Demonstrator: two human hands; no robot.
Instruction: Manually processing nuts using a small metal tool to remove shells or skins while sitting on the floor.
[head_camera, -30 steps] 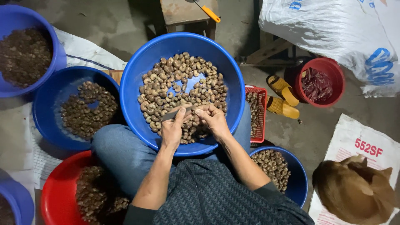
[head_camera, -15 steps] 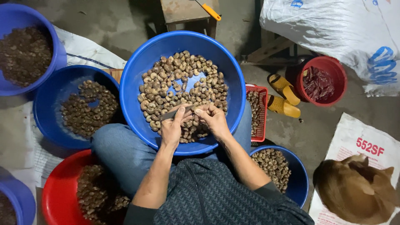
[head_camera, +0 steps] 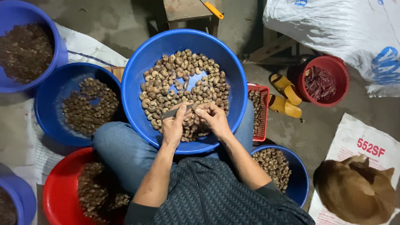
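Dim grey concrete floor (head_camera: 121, 25) under a wooden stool (head_camera: 189, 10).

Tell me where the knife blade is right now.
Head view, centre: the knife blade is in the left hand, over the big blue basin, beside the right hand.

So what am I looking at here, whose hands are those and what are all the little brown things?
The camera sits on a person's head and looks down at their lap. The left hand holds a small grey blade; the right hand pinches something small against it, probably a nut. Both hover over the big round blue plastic bowl of small brown nuts. More blue bowls and a red bowl of nuts lie around, with yellow sandals and a brown furry animal curled on a sack.
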